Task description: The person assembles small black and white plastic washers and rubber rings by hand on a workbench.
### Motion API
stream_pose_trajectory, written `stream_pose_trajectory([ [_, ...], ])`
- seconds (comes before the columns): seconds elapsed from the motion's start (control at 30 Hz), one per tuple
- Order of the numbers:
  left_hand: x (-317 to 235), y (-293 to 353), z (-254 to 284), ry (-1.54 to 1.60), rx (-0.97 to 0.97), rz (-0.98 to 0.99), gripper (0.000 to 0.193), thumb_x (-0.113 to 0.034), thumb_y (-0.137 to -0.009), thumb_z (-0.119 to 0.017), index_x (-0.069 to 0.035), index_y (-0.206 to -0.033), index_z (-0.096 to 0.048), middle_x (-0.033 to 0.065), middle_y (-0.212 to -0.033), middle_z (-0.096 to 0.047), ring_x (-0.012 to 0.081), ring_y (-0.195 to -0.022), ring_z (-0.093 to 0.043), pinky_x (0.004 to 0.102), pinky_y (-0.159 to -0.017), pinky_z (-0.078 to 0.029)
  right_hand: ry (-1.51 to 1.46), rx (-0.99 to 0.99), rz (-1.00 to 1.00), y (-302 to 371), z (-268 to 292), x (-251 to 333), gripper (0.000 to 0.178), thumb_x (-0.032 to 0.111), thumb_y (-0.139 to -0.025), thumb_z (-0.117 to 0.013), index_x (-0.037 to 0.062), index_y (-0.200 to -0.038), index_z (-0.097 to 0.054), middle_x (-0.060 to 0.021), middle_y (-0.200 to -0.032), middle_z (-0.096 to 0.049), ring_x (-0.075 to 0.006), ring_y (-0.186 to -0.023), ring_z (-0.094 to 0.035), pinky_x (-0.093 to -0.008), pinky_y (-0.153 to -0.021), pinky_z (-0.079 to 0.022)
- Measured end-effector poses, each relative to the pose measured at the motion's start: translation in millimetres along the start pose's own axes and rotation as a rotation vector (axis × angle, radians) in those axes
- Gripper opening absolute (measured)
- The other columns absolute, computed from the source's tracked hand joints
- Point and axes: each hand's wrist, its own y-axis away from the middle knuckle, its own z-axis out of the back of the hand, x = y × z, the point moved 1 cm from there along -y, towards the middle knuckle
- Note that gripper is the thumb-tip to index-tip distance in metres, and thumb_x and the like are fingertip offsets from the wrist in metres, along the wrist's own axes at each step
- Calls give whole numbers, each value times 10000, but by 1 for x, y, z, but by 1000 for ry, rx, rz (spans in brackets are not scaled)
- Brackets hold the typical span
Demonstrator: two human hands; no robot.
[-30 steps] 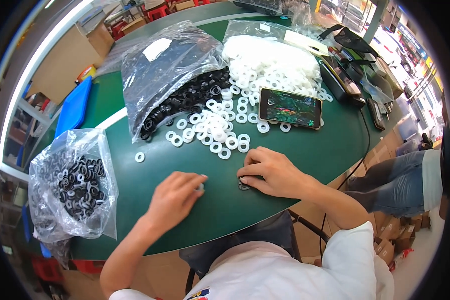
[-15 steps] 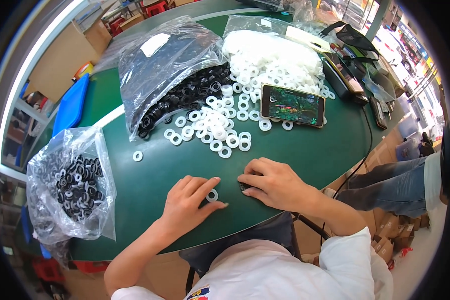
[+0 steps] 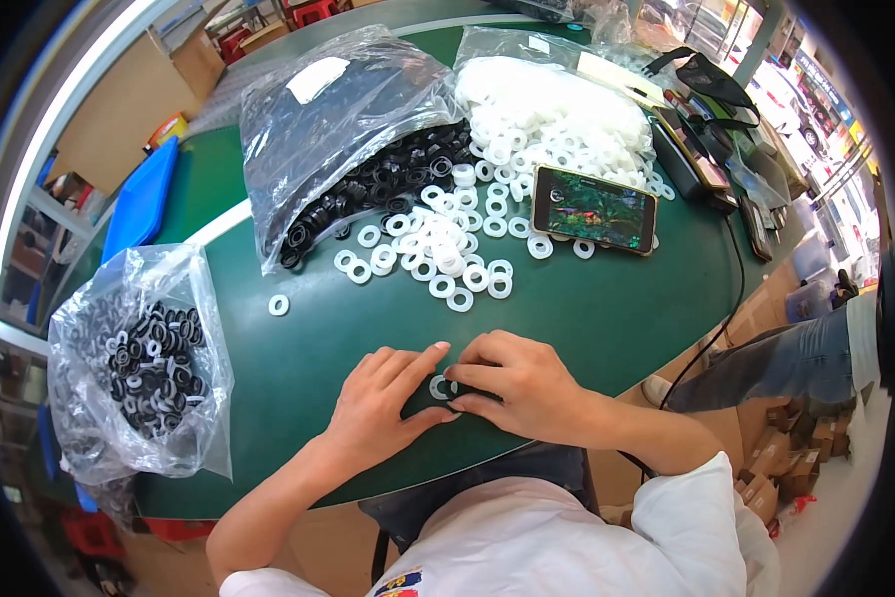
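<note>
Near the front edge of the green table my left hand [image 3: 380, 406] is open, its index finger and thumb stretched out on either side of a white ring [image 3: 436, 387]. From the right, my right hand [image 3: 529, 386] pinches a black ring [image 3: 454, 389] against that white ring; its fingers partly cover both. Whether one ring sits inside the other I cannot tell. Farther up lies a loose pile of white rings [image 3: 447, 251]. Behind it, black rings [image 3: 353, 199] spill from a clear plastic bag [image 3: 318, 129].
A clear bag [image 3: 79, 338] at the left holds mixed black and white rings. More white rings fill a bag [image 3: 557, 104] at the back. A phone [image 3: 594, 209] lies propped on rings. A blue tray [image 3: 144, 204] stands far left; a cable [image 3: 738, 289] hangs at the right.
My right hand has moved left with the black ring, bringing it to the white ring. My left hand stays around the white ring, shifted slightly right. The view has turned a little.
</note>
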Motion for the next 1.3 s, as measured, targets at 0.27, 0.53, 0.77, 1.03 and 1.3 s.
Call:
stream_pose_trajectory([
  [0.27, 8, 6, 4, 163, 49, 86, 822, -142, -728, -851, -113, -1457, -472, 105, -1165, -616, 307, -1057, -586, 411, -921, -482, 61, -7, 32, -13, -13, 4, 235, 145, -722, -829, 86, -932, -743, -29, -877, -609, -211, -774, -588, -339, -642, -514],
  [0.53, 5, 3, 8, 204, 44, 62, 744, -168, -763, -835, -94, -1425, -506, 86, -1148, -629, 281, -992, -589, 395, -910, -476, 29, 71, -124, -19, -6, 10, 221, 129, -727, -829, 90, -926, -742, -43, -821, -568, -232, -741, -565, -359, -625, -487],
  [0.77, -5, 0, 10, 193, 9, 100, 557, -102, -854, -759, -59, -1370, -555, 80, -1009, -692, 218, -880, -654, 350, -848, -511, 91, -208, 219, -6, -24, 8, 410, 98, -699, -837, 98, -1092, -717, -30, -879, -613, -217, -797, -602, -354, -644, -502],
  [1.03, 36, 37, 132, 82, -192, 589, 226, -10, -900, -669, -10, -1122, -706, 51, -814, -708, 99, -718, -666, 243, -657, -522, 259, -142, 72, -60, 36, -18, 293, 158, -768, -796, 87, -1040, -714, -90, -1020, -681, -262, -902, -661, -383, -754, -556],
  [1.3, 178, 152, 271, -997, -354, 753, 221, -168, -899, -690, -29, -1071, -693, 125, -981, -664, 277, -868, -673, 391, -752, -530, 753, 61, -136, -172, 29, -105, 267, 77, -815, -634, 107, -1059, -738, -114, -990, -659, -308, -952, -669, -417, -796, -551],
])
